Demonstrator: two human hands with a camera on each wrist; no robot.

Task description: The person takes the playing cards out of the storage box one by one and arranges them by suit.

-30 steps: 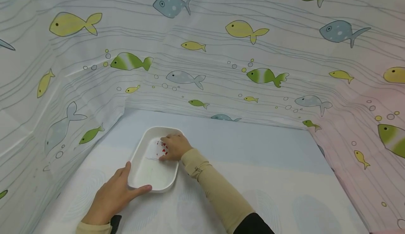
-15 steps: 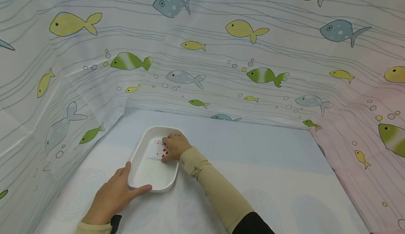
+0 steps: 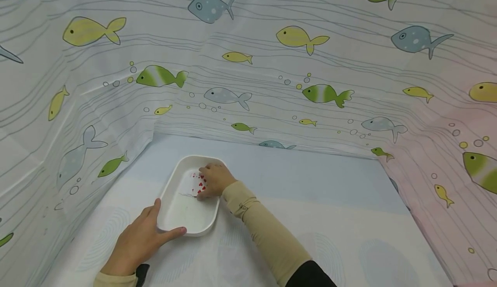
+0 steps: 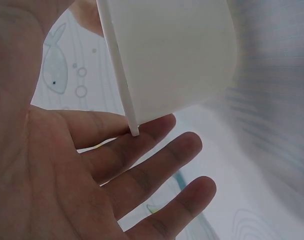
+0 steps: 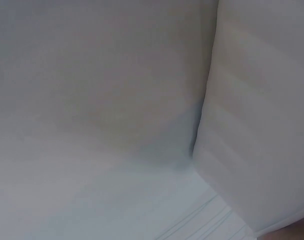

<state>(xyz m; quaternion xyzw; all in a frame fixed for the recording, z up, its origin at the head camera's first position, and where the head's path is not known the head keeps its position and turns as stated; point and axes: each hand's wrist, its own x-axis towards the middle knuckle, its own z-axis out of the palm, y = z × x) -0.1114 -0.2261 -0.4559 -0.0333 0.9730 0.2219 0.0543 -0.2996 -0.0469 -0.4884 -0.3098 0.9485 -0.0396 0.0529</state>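
Observation:
A white rectangular tray (image 3: 186,218) with rounded corners sits on the table left of centre. My left hand (image 3: 136,239) steadies its near left corner, thumb along the near rim and forefinger at the left side. In the left wrist view the fingers (image 4: 157,175) are spread, some of them right at the tray wall (image 4: 172,55). Inside the tray, my right hand (image 3: 215,181) pinches white playing cards (image 3: 200,186) printed with red hearts, fingers at the far edge and thumb at the near edge. Its palm hides the cards' right part.
A pale blue and white cloth (image 3: 295,192) covers the table. Fish-printed curtain (image 3: 268,75) rises behind and on both sides, with a pink tint at the right. In the right wrist view, the tray's outer wall (image 5: 257,115) fills the right side.
Over the last second, my right hand's fingers and thumb shift slightly on the cards. The left hand and the tray stay in place.

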